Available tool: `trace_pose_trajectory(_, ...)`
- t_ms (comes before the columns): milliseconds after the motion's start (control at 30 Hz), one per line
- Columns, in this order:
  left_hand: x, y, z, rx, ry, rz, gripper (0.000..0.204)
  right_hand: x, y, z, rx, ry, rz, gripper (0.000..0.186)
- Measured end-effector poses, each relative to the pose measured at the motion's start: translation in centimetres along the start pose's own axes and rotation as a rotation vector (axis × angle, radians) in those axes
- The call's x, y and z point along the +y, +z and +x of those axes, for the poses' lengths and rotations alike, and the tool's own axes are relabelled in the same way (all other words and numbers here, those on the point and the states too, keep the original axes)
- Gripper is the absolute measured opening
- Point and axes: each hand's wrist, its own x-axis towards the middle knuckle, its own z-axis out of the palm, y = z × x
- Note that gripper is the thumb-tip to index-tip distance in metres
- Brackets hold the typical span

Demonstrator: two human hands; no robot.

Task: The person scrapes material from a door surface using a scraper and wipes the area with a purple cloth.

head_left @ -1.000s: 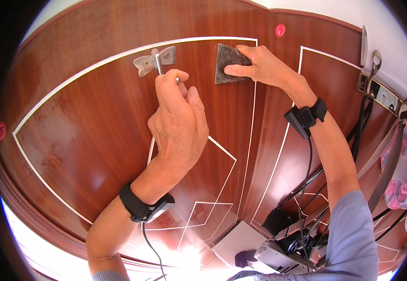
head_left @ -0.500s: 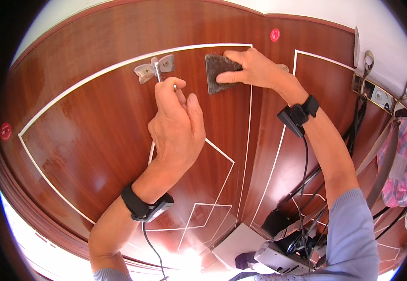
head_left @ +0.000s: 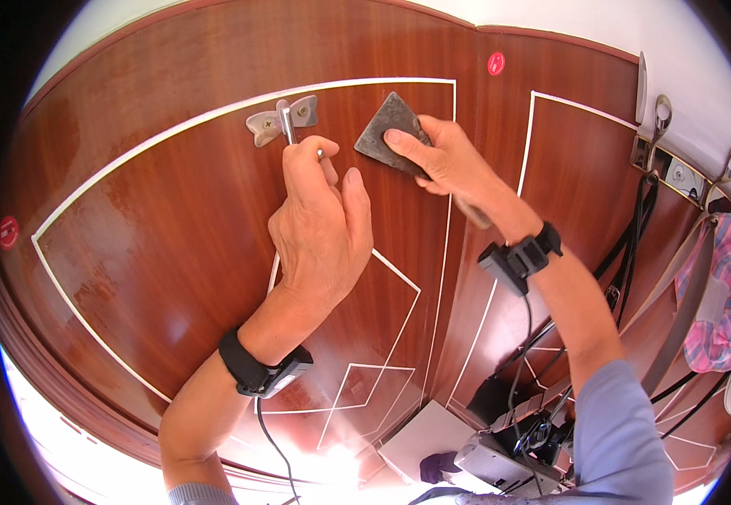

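Note:
A metal wall hook with a wing-shaped, screwed base is on the reddish-brown wood panel. My left hand is closed round the hook's prong, and its small round tip shows between the fingers. To the right, my right hand grips a putty knife, its thumb pressed on the flat, dark, stained blade. The blade is tilted with one corner up, just right of the hook's base and not touching it. The knife's handle end sticks out below my right wrist. Whether the blade touches the panel I cannot tell.
White trim lines cross the panel, with round red stickers on it. At the right, more hooks hold straps, black cords and a pink-blue checked cloth. A grey device stands low down. Cables run from both wrist bands.
My right hand has drawn back down and turned, tilting the putty knife's blade from upright to a diamond angle; the handle now shows below. My left hand has stayed on the hook.

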Motion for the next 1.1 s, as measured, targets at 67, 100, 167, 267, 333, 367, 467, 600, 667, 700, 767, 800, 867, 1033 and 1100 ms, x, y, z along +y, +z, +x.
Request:
trace_pose_trajectory(67,-0.1,-0.1,0.0,-0.008,0.009,-0.005,0.027,-0.3,1.2,-1.0,0.010,0.089,0.228,0.039)
trace_pose_trajectory(100,-0.2,-0.2,0.0,-0.007,0.009,-0.004,0.027,-0.3,1.6,-1.4,0.000,0.125,0.350,0.036)
trace_pose_trajectory(167,0.0,-0.3,-0.1,-0.038,-0.028,-0.018,0.028,0.7,2.1,-2.1,0.054,0.112,0.470,0.032)
trace_pose_trajectory(267,-0.1,0.0,0.1,-0.015,0.033,0.003,0.029,0.9,2.0,-1.7,0.136,0.097,0.668,0.027)
trace_pose_trajectory(333,0.0,0.1,0.0,-0.016,0.006,-0.005,0.029,0.4,1.5,-0.9,0.141,0.060,0.739,0.025)
trace_pose_trajectory(367,0.0,-0.1,0.0,-0.014,-0.022,-0.007,0.030,0.2,1.5,-0.7,0.144,0.061,0.743,0.025)
trace_pose_trajectory(467,-0.1,-0.1,0.0,-0.018,-0.024,0.003,0.030,0.2,1.7,-1.0,0.155,0.126,0.705,0.025)
trace_pose_trajectory(600,-0.2,0.3,0.1,-0.006,0.007,0.025,0.031,0.1,1.3,-1.2,0.175,0.135,0.645,0.025)
trace_pose_trajectory(667,-0.3,0.1,0.0,0.001,0.004,0.011,0.030,-0.1,1.6,-1.2,0.174,0.135,0.677,0.025)
trace_pose_trajectory(700,-0.3,0.0,0.0,0.001,0.007,0.014,0.030,0.0,1.7,-1.4,0.173,0.132,0.679,0.025)
trace_pose_trajectory(767,-0.1,0.1,-0.1,-0.028,-0.040,0.006,0.030,0.7,1.8,-2.0,0.173,0.190,0.679,0.026)
trace_pose_trajectory(800,-0.1,0.1,-0.1,-0.028,-0.040,0.005,0.030,0.7,1.6,-1.7,0.156,0.180,0.677,0.026)
trace_pose_trajectory(867,-0.1,0.1,-0.1,-0.006,-0.016,0.018,0.030,0.3,1.3,-1.3,0.165,0.161,0.670,0.026)
trace_pose_trajectory(1033,-0.2,0.1,0.0,-0.009,-0.024,0.015,0.030,0.6,1.9,-1.7,0.178,0.205,0.714,0.027)
trace_pose_trajectory(1100,0.1,0.1,0.0,-0.015,-0.021,0.014,0.030,0.5,1.5,-1.6,0.179,0.164,0.689,0.027)
